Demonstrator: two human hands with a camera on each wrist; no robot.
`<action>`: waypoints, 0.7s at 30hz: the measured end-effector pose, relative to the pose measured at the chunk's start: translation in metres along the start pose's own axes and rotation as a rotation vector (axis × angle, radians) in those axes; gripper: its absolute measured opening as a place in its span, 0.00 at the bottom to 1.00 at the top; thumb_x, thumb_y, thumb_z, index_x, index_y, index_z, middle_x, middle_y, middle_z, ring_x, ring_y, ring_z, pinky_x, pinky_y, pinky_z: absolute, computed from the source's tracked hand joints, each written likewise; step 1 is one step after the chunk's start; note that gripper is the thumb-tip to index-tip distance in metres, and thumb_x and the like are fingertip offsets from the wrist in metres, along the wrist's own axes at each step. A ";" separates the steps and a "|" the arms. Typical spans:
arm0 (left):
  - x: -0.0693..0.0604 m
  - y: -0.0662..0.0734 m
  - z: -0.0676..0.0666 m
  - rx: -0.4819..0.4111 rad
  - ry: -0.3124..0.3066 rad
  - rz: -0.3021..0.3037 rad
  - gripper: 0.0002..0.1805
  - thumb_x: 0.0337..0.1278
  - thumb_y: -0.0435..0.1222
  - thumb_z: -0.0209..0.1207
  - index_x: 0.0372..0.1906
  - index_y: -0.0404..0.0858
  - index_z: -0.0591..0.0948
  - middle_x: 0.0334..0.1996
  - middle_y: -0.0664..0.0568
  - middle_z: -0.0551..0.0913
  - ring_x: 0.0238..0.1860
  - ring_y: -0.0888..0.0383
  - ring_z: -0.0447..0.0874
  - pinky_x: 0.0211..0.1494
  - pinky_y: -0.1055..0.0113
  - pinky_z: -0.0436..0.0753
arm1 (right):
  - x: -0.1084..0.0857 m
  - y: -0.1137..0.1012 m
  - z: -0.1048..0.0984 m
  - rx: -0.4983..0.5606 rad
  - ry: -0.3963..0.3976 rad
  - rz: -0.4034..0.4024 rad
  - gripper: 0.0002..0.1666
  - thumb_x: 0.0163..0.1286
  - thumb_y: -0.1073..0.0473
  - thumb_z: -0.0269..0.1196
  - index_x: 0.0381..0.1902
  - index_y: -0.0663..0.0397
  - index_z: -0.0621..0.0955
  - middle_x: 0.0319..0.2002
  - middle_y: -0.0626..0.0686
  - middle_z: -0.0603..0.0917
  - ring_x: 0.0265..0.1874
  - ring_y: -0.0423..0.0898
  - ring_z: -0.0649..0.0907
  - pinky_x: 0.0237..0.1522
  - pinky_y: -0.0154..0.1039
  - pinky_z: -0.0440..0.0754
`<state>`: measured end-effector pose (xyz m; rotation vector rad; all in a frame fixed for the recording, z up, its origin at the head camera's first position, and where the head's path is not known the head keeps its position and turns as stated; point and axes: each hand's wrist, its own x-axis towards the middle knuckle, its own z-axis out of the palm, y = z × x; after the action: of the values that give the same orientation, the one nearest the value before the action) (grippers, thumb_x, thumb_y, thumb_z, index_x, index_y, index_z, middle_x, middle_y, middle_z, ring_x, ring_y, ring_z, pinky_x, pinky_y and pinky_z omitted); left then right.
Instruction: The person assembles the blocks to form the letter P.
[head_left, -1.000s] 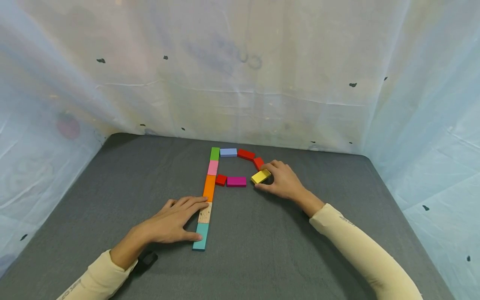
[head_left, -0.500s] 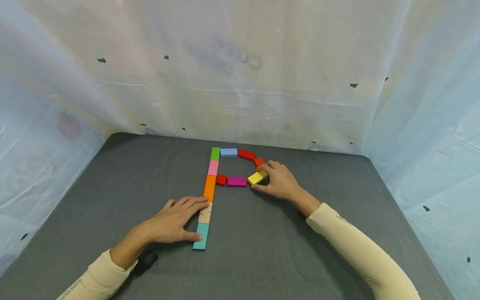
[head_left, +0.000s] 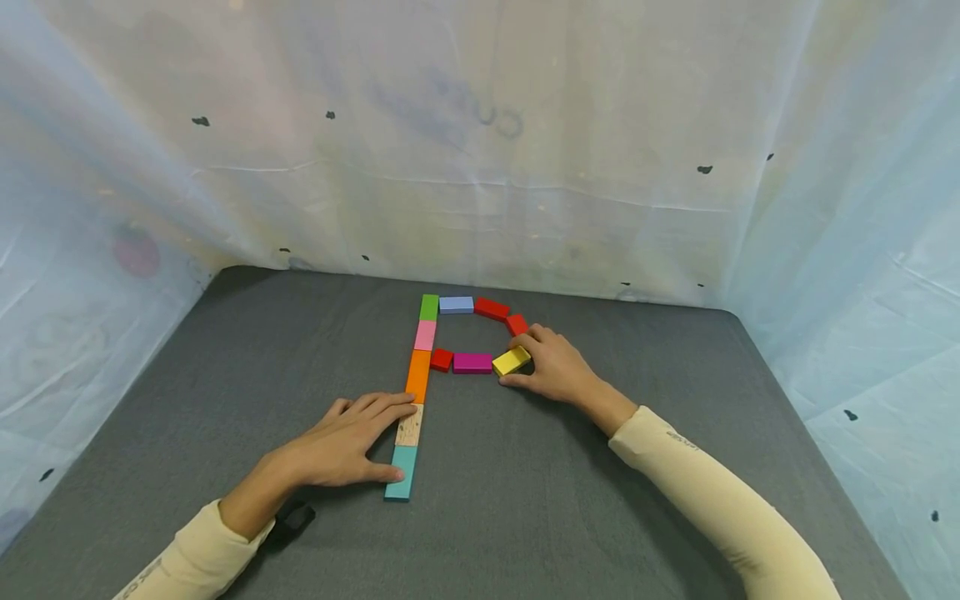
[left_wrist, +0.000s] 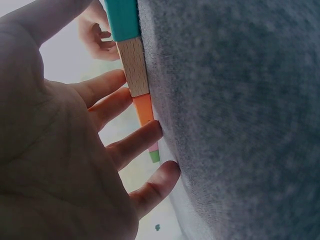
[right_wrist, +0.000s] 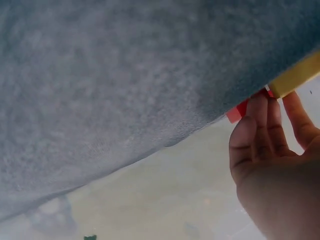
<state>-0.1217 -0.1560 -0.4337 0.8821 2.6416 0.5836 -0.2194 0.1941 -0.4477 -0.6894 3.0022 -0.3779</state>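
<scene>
In the head view, my right hand (head_left: 557,367) pinches a yellow block (head_left: 512,361) between thumb and fingers. The yellow block lies at a slant, its left end against a magenta block (head_left: 472,364). Just above it is a slanted red block (head_left: 517,324), partly behind my fingers. My left hand (head_left: 341,446) is spread with fairly straight fingers, its tips on a straight column of blocks: orange (head_left: 418,375), bare wood (head_left: 408,427) and teal (head_left: 401,475). In the left wrist view, fingertips touch the side of the wooden block (left_wrist: 133,67).
Pink (head_left: 425,335) and green (head_left: 430,307) blocks top the column. A light blue block (head_left: 456,306) and a longer red block (head_left: 492,308) run right from there. A small red block (head_left: 442,360) joins orange to magenta. Grey cloth (head_left: 525,500) covers the table; pale sheeting (head_left: 480,167) hangs around.
My right hand has slid the yellow block left and slightly nearer, closing the gap to the magenta block. My left hand has stayed in place.
</scene>
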 end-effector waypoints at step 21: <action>-0.001 0.001 -0.002 -0.004 0.001 0.003 0.49 0.50 0.64 0.65 0.76 0.51 0.63 0.76 0.55 0.62 0.73 0.50 0.61 0.65 0.39 0.61 | 0.003 0.017 -0.007 0.149 0.028 -0.118 0.22 0.63 0.47 0.70 0.54 0.43 0.84 0.46 0.52 0.76 0.40 0.45 0.74 0.45 0.42 0.75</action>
<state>-0.1215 -0.1566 -0.4315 0.8857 2.6394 0.5895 -0.2298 0.2097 -0.4451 -0.8561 2.9281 -0.6149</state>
